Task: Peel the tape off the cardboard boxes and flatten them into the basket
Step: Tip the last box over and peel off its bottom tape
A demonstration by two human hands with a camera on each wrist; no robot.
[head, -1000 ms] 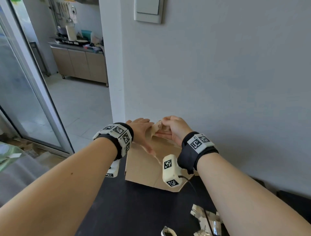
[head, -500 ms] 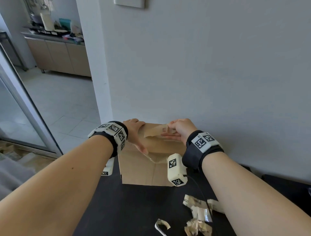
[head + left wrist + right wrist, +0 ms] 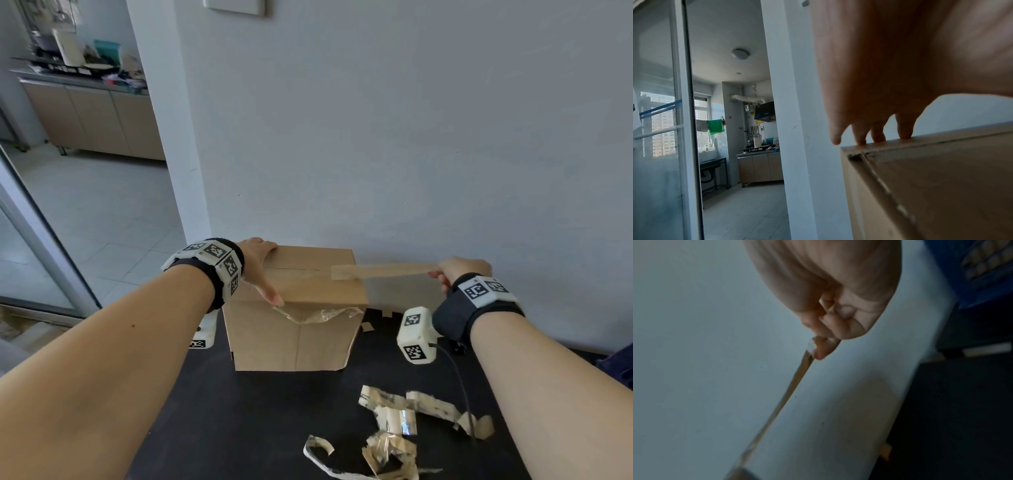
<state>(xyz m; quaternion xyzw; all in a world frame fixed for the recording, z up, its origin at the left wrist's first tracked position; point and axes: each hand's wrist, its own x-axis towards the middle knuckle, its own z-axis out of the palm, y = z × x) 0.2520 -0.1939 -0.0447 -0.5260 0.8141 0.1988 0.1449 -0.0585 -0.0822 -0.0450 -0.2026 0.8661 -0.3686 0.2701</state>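
A brown cardboard box [image 3: 294,339] stands upright on the black table [image 3: 239,421] against the grey wall. My left hand [image 3: 262,270] lies flat on the box's top left, fingers straight, with fingertips [image 3: 904,134] on its far edge and the box top [image 3: 941,178] below. My right hand [image 3: 455,270] pinches the end of a long brown tape strip [image 3: 380,270] stretched level to the right from the box's top seam. In the right wrist view the tape strip [image 3: 795,386] runs down from my pinching fingers [image 3: 824,345]. A loose clear tape flap [image 3: 318,313] hangs on the box front.
Crumpled peeled tape scraps [image 3: 404,431] lie on the table near the front right. Small cardboard bits [image 3: 368,325] sit right of the box. A blue basket [image 3: 982,272] shows at the far right. An open doorway with a tiled floor [image 3: 102,219] lies left.
My right hand has pulled the tape strip far to the right, off the box top. The left hand stayed pressing the box top. The head view shifted downward.
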